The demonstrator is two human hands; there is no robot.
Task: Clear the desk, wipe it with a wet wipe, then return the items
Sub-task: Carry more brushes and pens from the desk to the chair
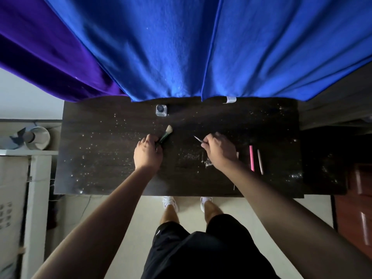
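A dark wooden desk (100,158) speckled with pale crumbs fills the middle of the head view. My left hand (148,152) is closed around the dark handle of a makeup brush (166,133), its pale bristles pointing away from me. My right hand (219,151) pinches a thin metal tool (198,139) whose tip points up and left. A pink pencil (251,158) and a thin brownish pencil (260,162) lie side by side just right of my right hand. A small glass bottle with a dark cap (161,110) stands at the desk's far edge.
Blue cloth (201,47) and purple cloth (40,47) hang behind the desk's far edge. A white shelf with a metal cup (40,137) sits to the left. Dark furniture (326,158) adjoins the desk on the right. My legs and white shoes show below the near edge.
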